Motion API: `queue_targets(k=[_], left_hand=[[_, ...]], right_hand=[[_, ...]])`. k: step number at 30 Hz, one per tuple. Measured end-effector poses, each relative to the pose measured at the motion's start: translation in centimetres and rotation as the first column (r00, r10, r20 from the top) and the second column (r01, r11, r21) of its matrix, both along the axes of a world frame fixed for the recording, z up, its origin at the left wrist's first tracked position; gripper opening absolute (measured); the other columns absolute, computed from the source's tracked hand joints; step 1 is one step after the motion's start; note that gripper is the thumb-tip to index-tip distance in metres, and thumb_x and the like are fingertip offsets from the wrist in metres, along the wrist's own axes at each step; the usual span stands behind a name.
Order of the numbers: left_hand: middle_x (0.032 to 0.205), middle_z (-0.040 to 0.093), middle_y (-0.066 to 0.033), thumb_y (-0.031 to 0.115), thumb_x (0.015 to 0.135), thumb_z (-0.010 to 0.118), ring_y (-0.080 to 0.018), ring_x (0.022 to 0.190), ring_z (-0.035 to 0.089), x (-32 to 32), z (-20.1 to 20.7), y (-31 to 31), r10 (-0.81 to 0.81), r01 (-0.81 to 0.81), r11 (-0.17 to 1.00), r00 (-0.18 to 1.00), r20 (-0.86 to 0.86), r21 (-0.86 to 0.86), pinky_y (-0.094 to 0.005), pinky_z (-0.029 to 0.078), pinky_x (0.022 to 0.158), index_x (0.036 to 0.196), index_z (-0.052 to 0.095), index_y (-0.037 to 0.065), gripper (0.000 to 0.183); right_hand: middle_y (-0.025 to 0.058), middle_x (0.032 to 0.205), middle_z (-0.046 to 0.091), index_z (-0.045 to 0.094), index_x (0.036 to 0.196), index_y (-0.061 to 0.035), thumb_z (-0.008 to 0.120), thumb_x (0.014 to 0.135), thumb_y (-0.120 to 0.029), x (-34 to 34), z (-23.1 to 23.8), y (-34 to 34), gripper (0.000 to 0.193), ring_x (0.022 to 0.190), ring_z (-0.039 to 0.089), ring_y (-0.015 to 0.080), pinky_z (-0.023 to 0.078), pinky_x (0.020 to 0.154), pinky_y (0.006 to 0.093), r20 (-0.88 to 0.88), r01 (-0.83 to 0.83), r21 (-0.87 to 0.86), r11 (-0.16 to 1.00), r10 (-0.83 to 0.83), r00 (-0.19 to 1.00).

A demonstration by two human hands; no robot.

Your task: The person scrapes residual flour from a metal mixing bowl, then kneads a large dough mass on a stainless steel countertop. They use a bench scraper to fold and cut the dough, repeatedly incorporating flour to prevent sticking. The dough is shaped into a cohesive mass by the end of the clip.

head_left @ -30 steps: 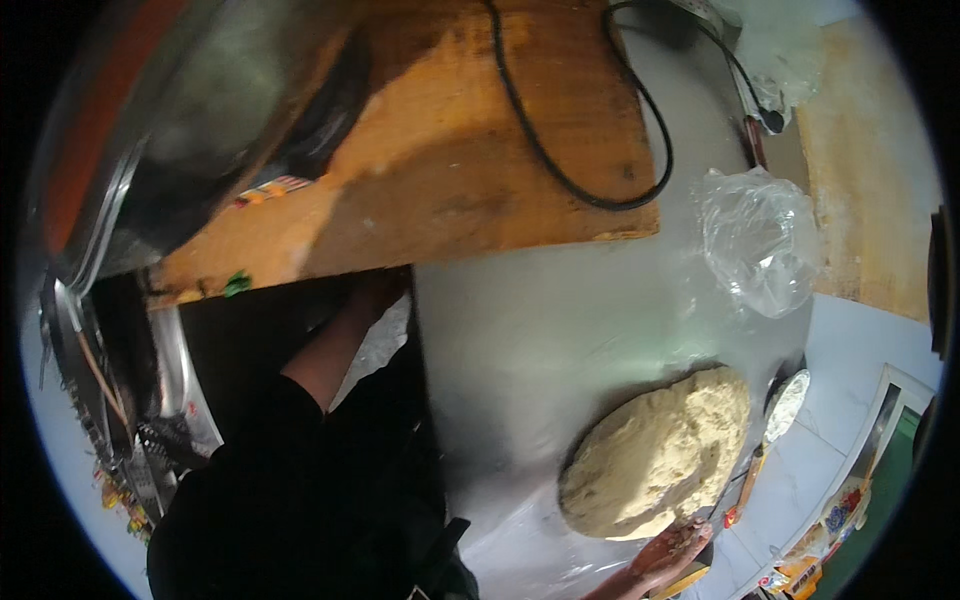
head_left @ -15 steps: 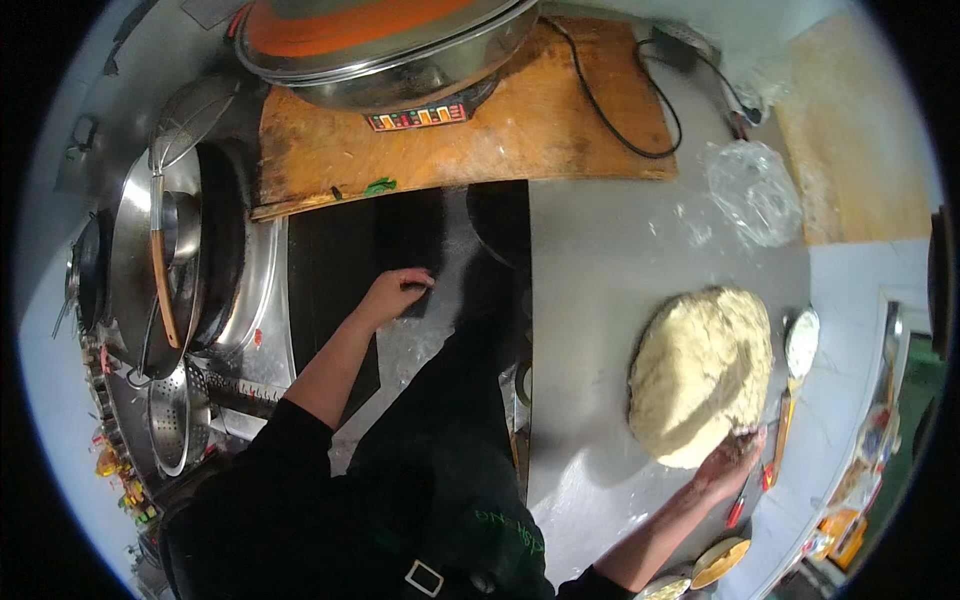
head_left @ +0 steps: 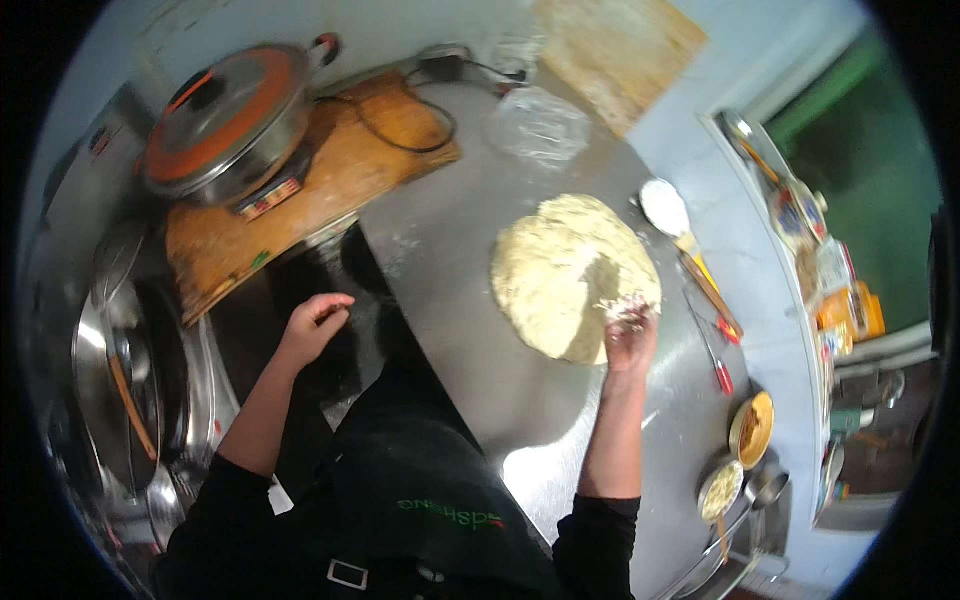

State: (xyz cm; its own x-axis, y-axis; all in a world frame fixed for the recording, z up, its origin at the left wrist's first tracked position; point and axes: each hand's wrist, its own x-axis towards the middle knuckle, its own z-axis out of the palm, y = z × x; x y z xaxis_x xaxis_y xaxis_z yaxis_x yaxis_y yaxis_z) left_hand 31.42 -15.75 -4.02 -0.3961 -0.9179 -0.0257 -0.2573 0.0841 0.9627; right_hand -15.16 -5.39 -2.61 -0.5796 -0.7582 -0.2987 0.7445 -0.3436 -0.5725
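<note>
A large, pale mass of dough (head_left: 560,270) lies on the steel worktop (head_left: 440,220), broad and rounded with an uneven surface. Over its right edge is my right hand (head_left: 632,340), its fingers spread and coated with white, crumbly flour or dough bits. It casts a shadow on the dough; whether the fingertips touch it I cannot tell. My left hand (head_left: 315,328) hangs in front of my body, beyond the worktop's left edge. Its fingers are loosely bent, thumb apart from forefinger, and nothing shows in it.
A lidded pot (head_left: 235,120) stands on a wooden board (head_left: 350,150) at the far left. Beyond the dough lies a clear plastic bag (head_left: 540,125). Right of it are a white-filled scoop (head_left: 663,207), a red-handled tool (head_left: 723,375) and a yellow bowl (head_left: 752,430). Pans (head_left: 110,400) sit left.
My view has swung right, so the dough and worktop appear further left. My right hand has moved up onto the dough's edge, its floury fingers now showing. The left hand stays loosely bent.
</note>
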Motion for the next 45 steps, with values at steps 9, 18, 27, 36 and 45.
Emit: queue_targets(k=[9,18,27,36,45], left_hand=[[0.121,0.053,-0.0135,0.012,0.082,0.058,-0.0265,0.112,0.051,-19.5,6.2,-4.8,-0.628,0.671,0.659,0.740,0.242,-0.341,-0.0365,0.040,0.094,0.113,0.057,0.006,0.032],[0.149,0.001,-0.0173,0.044,0.096,0.023,-0.0294,0.138,0.001,-34.5,4.6,-1.7,-0.892,0.880,0.445,0.420,-0.170,-0.165,-0.0398,0.005,0.112,0.143,0.003,0.005,0.064],[0.149,0.012,-0.0135,0.045,0.096,0.022,-0.0218,0.138,0.008,-40.2,4.2,-6.6,-0.642,0.806,0.280,0.561,-0.522,0.522,-0.0309,0.009,0.111,0.143,0.014,0.006,0.062],[0.150,0.001,-0.0121,0.044,0.097,0.022,-0.0212,0.138,0.003,-35.4,5.0,-6.8,-0.434,0.881,0.086,0.454,-0.778,0.465,-0.0348,0.006,0.112,0.142,0.000,0.000,0.066],[0.132,0.043,-0.0094,0.016,0.093,0.046,-0.0190,0.121,0.041,-37.4,1.8,-14.2,-0.769,0.787,0.578,0.614,-0.178,0.216,-0.0303,0.033,0.099,0.129,0.040,0.002,0.040]], right_hand=[[0.0168,0.131,0.042,0.039,0.128,0.0028,0.045,0.088,-0.003,1.1,3.6,-2.0,0.041,0.119,0.045,0.0247,0.043,0.096,0.0333,-0.044,0.125,-0.075,0.989,-0.129,0.991],[0.0148,0.145,0.025,0.027,0.139,-0.0019,0.032,0.094,-0.045,4.8,2.1,-6.0,0.062,0.135,0.021,0.0258,0.014,0.111,0.0371,-0.257,0.343,0.188,0.920,-0.291,0.922],[0.0118,0.150,0.008,0.007,0.144,-0.0058,0.026,0.097,-0.042,10.3,5.7,-9.7,0.062,0.137,0.014,0.0247,0.015,0.110,0.0345,-0.447,0.353,0.328,0.876,-0.185,0.875],[0.0180,0.148,0.012,0.023,0.140,-0.0015,0.031,0.094,-0.033,-0.3,-0.3,-8.8,0.056,0.138,0.010,0.0313,0.007,0.111,0.0401,-0.868,0.466,0.494,0.734,0.384,0.316],[0.0216,0.146,0.017,0.022,0.139,0.0023,0.045,0.087,-0.044,-0.7,-2.0,-10.2,0.073,0.136,0.015,0.0345,0.011,0.111,0.0438,-0.591,0.649,0.595,0.474,0.805,-0.045]])
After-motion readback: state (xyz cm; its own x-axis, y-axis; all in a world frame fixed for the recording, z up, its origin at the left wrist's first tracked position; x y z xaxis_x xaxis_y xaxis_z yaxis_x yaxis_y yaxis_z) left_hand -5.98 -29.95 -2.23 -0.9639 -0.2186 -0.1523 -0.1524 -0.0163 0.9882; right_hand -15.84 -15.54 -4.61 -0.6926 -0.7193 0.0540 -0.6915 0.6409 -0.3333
